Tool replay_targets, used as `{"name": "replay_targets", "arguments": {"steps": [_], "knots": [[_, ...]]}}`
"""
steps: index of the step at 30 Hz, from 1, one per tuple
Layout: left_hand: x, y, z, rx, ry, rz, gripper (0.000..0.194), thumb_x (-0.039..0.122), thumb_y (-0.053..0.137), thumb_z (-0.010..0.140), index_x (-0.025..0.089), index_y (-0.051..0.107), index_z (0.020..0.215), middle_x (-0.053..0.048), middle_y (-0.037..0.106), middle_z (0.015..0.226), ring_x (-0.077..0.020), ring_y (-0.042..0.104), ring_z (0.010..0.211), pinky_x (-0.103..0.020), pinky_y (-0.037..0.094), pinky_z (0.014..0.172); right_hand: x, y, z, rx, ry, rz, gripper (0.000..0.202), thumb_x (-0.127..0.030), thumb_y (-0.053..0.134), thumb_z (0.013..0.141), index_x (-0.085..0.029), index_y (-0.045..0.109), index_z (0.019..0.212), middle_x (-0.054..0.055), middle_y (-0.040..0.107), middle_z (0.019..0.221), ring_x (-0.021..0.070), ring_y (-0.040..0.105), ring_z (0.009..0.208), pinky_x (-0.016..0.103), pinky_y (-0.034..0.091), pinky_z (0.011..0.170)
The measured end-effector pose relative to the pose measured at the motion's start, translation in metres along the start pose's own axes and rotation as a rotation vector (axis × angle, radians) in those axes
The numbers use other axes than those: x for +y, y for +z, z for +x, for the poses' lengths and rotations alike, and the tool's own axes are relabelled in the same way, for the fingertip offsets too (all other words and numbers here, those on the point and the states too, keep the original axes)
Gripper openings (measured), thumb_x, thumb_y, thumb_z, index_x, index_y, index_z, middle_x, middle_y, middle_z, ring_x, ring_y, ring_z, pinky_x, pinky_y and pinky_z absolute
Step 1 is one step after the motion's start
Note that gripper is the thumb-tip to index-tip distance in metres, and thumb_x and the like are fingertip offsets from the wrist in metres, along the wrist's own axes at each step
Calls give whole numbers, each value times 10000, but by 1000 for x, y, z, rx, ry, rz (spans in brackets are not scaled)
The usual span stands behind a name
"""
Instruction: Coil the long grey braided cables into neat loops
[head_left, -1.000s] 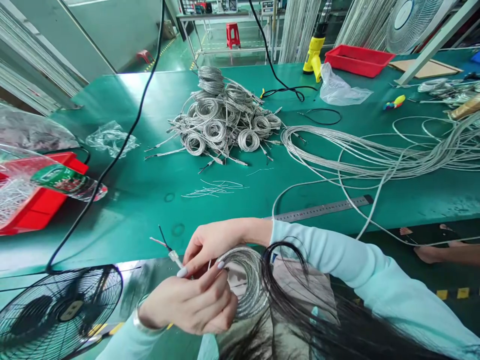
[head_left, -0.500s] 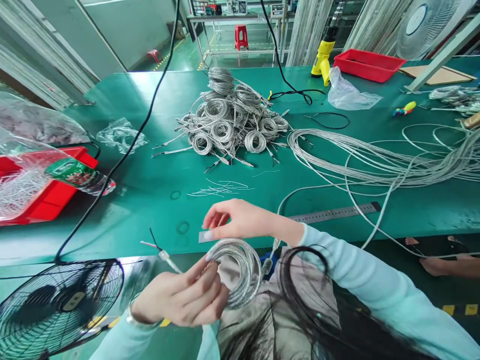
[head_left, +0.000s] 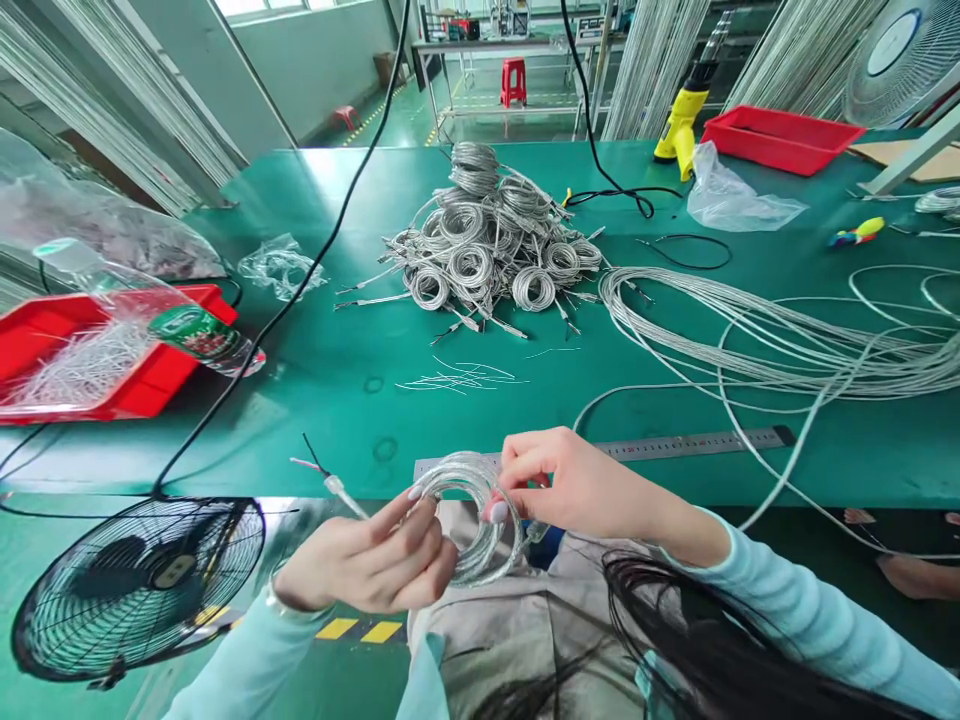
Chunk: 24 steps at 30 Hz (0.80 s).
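My left hand is closed round the left side of a coil of clear-sheathed cable held over the table's front edge. The cable's end, a white connector with thin black and pink wires, sticks out to the left above that hand. On the coil's right side my right hand pinches the loops between thumb and fingers. A steel ruler lies on the table behind the hands. Farther back is a pile of similar coils.
On the left are a red bin with a plastic bottle, and a black fan. Long loose cable covers the right side. A yellow heat gun and red tray stand behind. A black cord hangs at left.
My right hand has moved right and down onto the coil's right side, and its fingers have closed there. My left hand still holds the coil. The view has shifted, so the table's items appear farther right.
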<state>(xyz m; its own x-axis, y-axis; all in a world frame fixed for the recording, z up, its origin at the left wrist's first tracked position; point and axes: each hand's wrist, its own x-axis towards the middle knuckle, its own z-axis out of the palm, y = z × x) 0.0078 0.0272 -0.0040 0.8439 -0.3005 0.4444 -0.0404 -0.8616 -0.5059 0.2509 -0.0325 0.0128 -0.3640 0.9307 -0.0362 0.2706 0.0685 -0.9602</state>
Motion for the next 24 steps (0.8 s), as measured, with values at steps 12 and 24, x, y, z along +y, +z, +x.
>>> {"name": "replay_targets", "arguments": {"steps": [12, 24], "knots": [[1, -8, 9, 28, -9, -4, 142, 118, 494, 850, 196, 605, 807, 27, 640, 700, -128, 613, 741, -273, 502, 726, -3, 7, -2, -87, -113, -16, 262, -106, 371, 962, -169, 516, 753, 9, 454, 843, 124, 460, 777, 259, 379, 739], [-5, -10, 25, 128, 135, -45, 189, 224, 550, 859, 225, 653, 700, 60, 622, 607, -86, 597, 602, -186, 519, 619, -1, 11, -1, -79, -57, 261, 483, -514, 345, 992, -172, 435, 663, -4, 422, 755, 121, 388, 662, 280, 340, 649]]}}
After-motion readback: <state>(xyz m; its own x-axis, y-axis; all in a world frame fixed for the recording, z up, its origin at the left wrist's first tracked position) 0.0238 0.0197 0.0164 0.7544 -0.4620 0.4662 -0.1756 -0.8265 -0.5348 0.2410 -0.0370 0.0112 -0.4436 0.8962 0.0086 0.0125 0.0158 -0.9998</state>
